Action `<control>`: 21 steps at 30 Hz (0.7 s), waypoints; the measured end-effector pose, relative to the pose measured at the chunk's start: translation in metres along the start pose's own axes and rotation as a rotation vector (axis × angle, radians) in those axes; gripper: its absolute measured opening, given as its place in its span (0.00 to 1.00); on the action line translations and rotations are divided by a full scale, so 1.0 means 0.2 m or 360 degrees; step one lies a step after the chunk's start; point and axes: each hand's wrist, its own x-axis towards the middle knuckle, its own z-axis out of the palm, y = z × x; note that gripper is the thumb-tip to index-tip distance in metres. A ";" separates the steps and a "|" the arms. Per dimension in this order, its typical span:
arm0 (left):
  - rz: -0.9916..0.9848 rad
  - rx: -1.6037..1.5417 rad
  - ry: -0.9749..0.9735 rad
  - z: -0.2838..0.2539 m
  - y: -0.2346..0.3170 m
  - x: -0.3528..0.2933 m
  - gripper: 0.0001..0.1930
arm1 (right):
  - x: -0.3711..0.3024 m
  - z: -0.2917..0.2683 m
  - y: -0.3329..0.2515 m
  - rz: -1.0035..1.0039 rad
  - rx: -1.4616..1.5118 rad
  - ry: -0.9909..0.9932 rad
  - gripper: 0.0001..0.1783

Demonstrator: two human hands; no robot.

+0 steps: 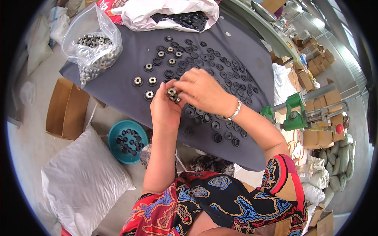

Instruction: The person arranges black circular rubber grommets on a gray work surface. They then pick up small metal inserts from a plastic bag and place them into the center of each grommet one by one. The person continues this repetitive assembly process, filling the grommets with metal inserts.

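My left hand (164,111) is cupped, palm up, around a few small metal ball bearings (172,93). My right hand (205,91) reaches across from the right, its fingers bent and drawn together just above the left palm. What sits between its fingertips, if anything, is hidden. Black round rings (223,74) lie in loose rows over the dark cloth-covered table (134,47). To the left of and beyond my hands, several of them have a shiny bearing (152,81) seated in the middle, others do not.
A clear bag of bearings (94,55) stands at the table's far left. A white sack of black parts (169,15) lies open at the back. Below are a teal basin (128,141), a cardboard box (65,108) and a white sack (84,181). Green machinery (293,112) stands right.
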 end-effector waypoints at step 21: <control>0.0172 0.0420 0.0243 0.05 0.03 -0.04 0.19 | 0.07 0.05 0.24 0.0488 0.0363 0.0103 0.10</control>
